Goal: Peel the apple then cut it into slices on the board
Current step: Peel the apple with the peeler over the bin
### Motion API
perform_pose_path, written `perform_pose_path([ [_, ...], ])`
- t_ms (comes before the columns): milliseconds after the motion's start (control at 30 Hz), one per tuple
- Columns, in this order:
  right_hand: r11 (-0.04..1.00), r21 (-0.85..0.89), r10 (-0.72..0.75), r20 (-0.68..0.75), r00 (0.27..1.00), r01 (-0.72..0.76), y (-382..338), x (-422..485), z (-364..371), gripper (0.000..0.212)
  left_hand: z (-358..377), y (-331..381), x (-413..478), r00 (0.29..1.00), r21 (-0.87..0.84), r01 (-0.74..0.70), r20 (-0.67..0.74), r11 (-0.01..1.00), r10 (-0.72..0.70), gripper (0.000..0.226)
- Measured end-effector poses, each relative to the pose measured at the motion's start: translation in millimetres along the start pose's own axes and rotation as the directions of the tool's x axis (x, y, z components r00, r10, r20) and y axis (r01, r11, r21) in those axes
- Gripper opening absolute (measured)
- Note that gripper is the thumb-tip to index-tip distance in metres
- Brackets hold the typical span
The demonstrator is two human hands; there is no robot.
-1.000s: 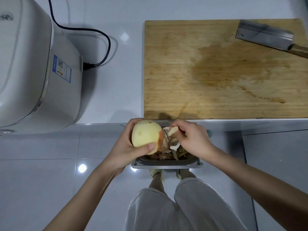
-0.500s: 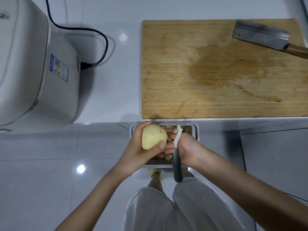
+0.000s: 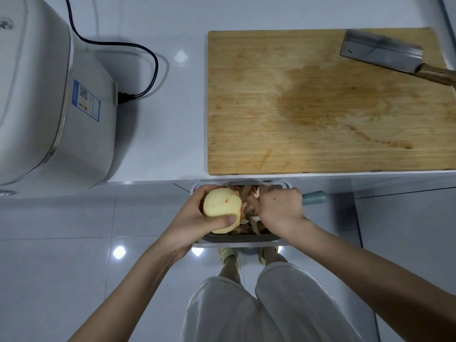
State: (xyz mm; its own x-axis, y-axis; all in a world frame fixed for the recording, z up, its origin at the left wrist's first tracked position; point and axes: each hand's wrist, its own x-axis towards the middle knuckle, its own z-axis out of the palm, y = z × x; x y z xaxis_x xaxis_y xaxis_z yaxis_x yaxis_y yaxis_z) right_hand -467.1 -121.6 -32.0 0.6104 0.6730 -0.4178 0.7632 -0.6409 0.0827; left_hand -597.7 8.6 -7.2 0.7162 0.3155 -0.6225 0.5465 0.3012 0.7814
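Down below the near edge of the white counter [image 3: 160, 144], the apple [image 3: 220, 206] is held over a small grey bin [image 3: 237, 241] on the floor, not on the board. It shows mostly pale yellow flesh, with 1 small fleck of red skin on top and a thin strip of red along its right side. The left hand [image 3: 190, 220] grips it, fingers curled round the far and left sides and the thumb pressed across the near side. Just to the right, the right hand [image 3: 280, 211] is closed in a fist round a peeler [image 3: 313, 197], whose teal handle sticks out to the right; the blade end is hidden behind the fingers. Peelings [image 3: 246, 193] lie heaped in the bin between the 2 hands. Up on the counter, the wooden cutting board [image 3: 283, 107] carries a damp stain in its middle and a cleaver [image 3: 380, 51] at its far right corner, handle pointing right. At far left stands a white appliance [image 3: 49, 107] with a black cord [image 3: 150, 58] plugged into its side
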Motion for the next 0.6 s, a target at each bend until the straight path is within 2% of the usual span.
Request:
perform_pose_path([
  [67,0.994,0.063,-0.083,-0.153,0.985,0.094,5.2,1.5,1.7,0.038,-1.1,1.8,0.5,1.000,0.060,-0.018,-0.004,0.998,0.018,0.072],
  [133,0.967,0.203,-0.082,-0.332,0.940,0.157,11.4,0.8,-0.4,0.035,-2.8,3.2,0.8,0.999,0.106,-0.044,-0.010,0.993,0.046,0.066],
  [200,0.893,0.367,-0.050,-0.494,0.868,0.260,16.4,-1.7,-6.6,0.026,-4.4,5.1,0.9,0.998,0.139,-0.067,-0.008,0.988,0.069,0.065],
  [300,0.801,0.375,-0.115,-0.669,0.734,0.467,13.6,-5.8,-23.6,0.024,-5.2,8.2,0.8,0.995,0.193,-0.103,0.022,0.976,0.100,0.063],
  [400,0.758,0.227,-0.280,-0.734,0.619,0.612,0.9,-4.7,-36.7,0.021,-2.8,11.6,0.8,0.991,0.240,-0.127,0.063,0.962,0.115,0.063],
  [467,0.750,0.156,-0.345,-0.738,0.581,0.643,-3.9,-0.5,-38.6,0.021,-2.3,12.9,0.5,0.990,0.234,-0.138,0.067,0.962,0.125,0.063],
  [533,0.742,0.170,-0.354,-0.722,0.595,0.648,-2.1,3.0,-38.7,0.022,-3.7,14.0,-0.3,0.988,0.222,-0.146,0.075,0.964,0.133,0.064],
  [600,0.734,0.247,-0.324,-0.692,0.646,0.633,5.3,5.4,-36.8,0.024,-6.4,13.8,-1.7,0.986,0.210,-0.156,0.097,0.965,0.139,0.066],
])
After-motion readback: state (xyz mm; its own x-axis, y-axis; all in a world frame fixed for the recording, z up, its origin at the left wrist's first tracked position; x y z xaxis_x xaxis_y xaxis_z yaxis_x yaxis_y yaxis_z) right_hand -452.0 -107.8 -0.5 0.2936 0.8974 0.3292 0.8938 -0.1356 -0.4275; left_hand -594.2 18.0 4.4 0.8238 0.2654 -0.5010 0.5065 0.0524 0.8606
